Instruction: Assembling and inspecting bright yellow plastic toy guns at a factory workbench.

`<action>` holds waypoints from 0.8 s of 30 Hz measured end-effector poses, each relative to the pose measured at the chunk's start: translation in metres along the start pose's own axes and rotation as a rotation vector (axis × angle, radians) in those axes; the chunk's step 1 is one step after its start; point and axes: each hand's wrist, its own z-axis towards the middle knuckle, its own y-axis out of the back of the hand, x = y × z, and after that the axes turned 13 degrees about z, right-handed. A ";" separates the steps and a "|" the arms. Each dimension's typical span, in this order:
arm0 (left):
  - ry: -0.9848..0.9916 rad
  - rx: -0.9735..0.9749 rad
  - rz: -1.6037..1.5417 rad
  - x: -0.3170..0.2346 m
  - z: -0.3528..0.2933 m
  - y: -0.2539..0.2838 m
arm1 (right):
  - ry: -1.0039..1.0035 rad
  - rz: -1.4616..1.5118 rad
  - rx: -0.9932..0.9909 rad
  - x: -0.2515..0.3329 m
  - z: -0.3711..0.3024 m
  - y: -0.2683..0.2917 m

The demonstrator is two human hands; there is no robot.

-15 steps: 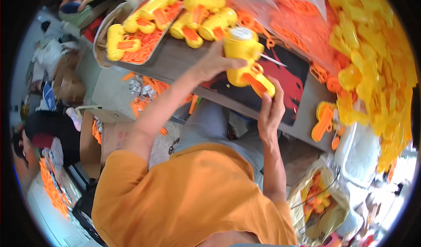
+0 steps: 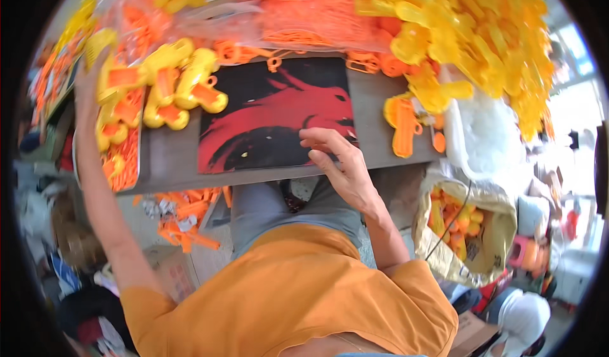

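Observation:
At the far left, my left hand [image 2: 89,81] is closed on a yellow pistol-shaped toy [image 2: 101,42] with an orange grip, above a tray [image 2: 138,160] of orange parts. More yellow toys of the same kind [image 2: 198,78] lie beside it, several of them together on the table and over the tray. My right hand [image 2: 342,170] hovers over the near right part of a black and red mat [image 2: 279,113]. Its fingers are bent and apart, with nothing in them. A few tiny light bits lie on the mat.
Orange parts in clear plastic bags [image 2: 304,21] line the table's far side. Yellow translucent shells [image 2: 482,46] are heaped at the right, near an orange and yellow piece [image 2: 403,125] and a white bin [image 2: 482,135]. Below stands an open sack [image 2: 501,230] of orange and yellow parts.
My left hand has carried the yellow toy from above the mat to the far left pile. My right hand has let go of it and is now over the mat. The view has turned.

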 end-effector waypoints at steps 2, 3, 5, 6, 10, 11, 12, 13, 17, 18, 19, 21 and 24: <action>-0.100 0.026 0.107 0.043 0.051 -0.001 | 0.157 -0.184 -0.120 0.006 -0.008 0.010; -0.114 0.161 0.164 0.051 0.066 -0.015 | 0.154 -0.275 -0.244 0.008 -0.013 0.019; -0.127 0.399 0.305 0.064 0.082 -0.031 | 0.278 -0.573 -0.485 0.001 -0.020 0.039; -0.129 0.512 0.377 0.067 0.085 -0.039 | 0.275 -0.686 -0.603 -0.004 -0.024 0.050; -0.478 0.135 0.737 0.059 0.056 -0.059 | 0.112 -0.891 -0.845 -0.032 -0.042 0.090; -0.488 0.142 0.728 0.032 0.038 -0.065 | 0.104 -0.898 -0.856 -0.035 -0.047 0.094; -0.459 -0.057 0.908 0.005 0.020 -0.068 | 0.078 -0.874 -0.876 -0.036 -0.050 0.096; -0.420 -0.264 1.086 -0.016 0.005 -0.070 | 0.056 -0.846 -0.892 -0.039 -0.051 0.097; -0.576 -0.162 0.037 -0.102 -0.082 -0.131 | 0.111 -0.698 -0.830 -0.054 -0.040 0.081; -0.617 0.055 -0.152 -0.119 -0.110 -0.155 | 0.126 -0.708 -0.822 -0.053 -0.036 0.075; -0.538 0.247 -0.178 -0.147 -0.143 -0.181 | 0.159 -0.735 -0.797 -0.057 -0.032 0.072; -0.536 0.583 -0.349 -0.189 -0.190 -0.220 | 0.162 -0.664 -0.750 -0.057 -0.026 0.061; -0.394 0.846 -0.420 -0.217 -0.225 -0.279 | 0.232 -0.696 -0.657 -0.049 -0.025 0.053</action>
